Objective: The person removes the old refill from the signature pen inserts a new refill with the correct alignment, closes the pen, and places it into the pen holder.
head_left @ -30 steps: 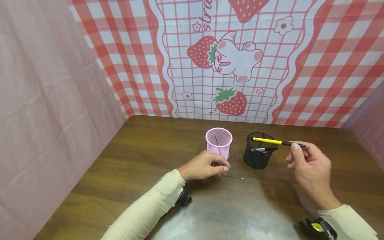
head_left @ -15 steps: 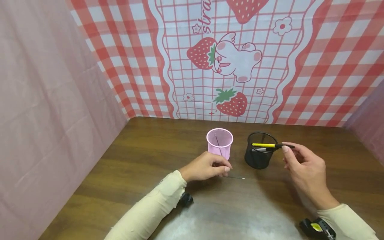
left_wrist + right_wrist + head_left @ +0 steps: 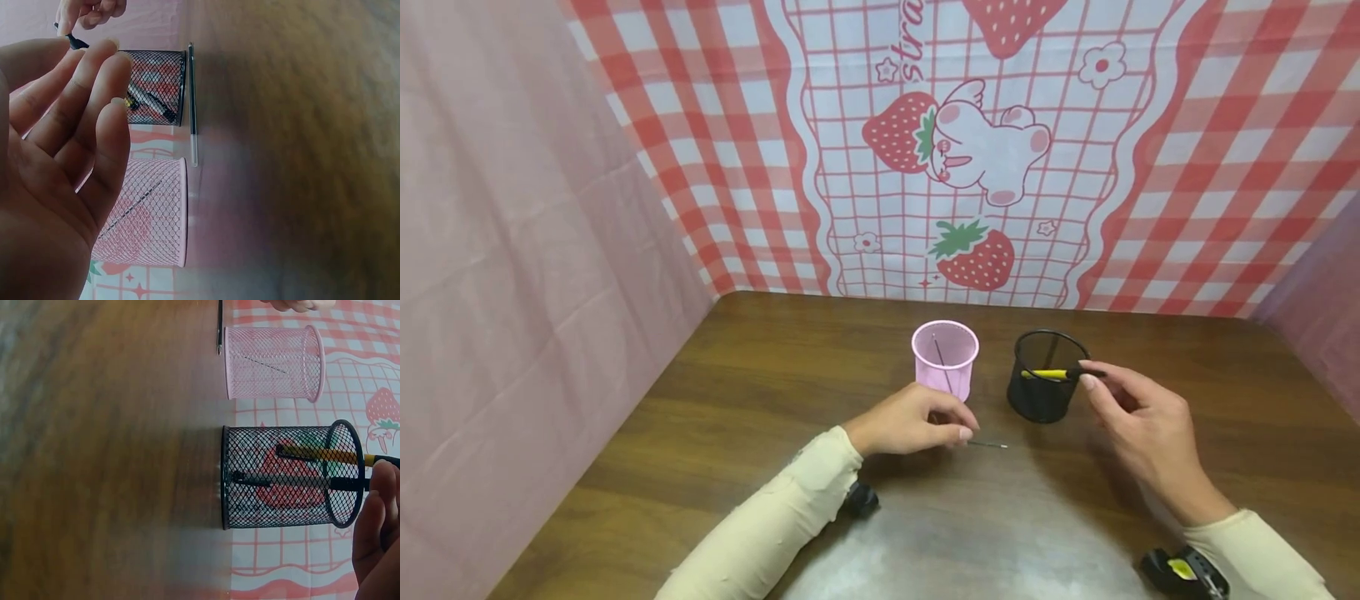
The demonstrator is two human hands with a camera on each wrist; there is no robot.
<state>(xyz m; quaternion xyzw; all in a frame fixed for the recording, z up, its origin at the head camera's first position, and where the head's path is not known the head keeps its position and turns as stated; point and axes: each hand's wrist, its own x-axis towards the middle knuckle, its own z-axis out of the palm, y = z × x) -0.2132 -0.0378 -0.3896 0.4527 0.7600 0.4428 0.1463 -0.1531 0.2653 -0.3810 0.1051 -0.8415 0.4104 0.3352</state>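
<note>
My right hand (image 3: 1142, 429) pinches a yellow pen (image 3: 1047, 374) by its black end. The pen's yellow length reaches down inside the black mesh pen cup (image 3: 1037, 404), as the right wrist view shows. A grey pen with a black end (image 3: 300, 482) leans in that cup beside it. My left hand (image 3: 913, 421), fingers loosely bent and holding nothing, hovers in front of the pink mesh pen cup (image 3: 946, 379). Close to it a thin pen refill (image 3: 193, 103) lies on the table. Another thin dark stick (image 3: 941, 358) leans inside the pink cup.
Both cups stand upright on the brown wooden table (image 3: 790, 358), the pink one left of the black one. Behind the table hangs a red-checked strawberry cloth (image 3: 973, 250). A pinkish cloth (image 3: 550, 275) covers the left side.
My right hand has moved left and slightly down, bringing the yellow pen from above the black cup's rim into the cup. My left hand has stayed nearly still.
</note>
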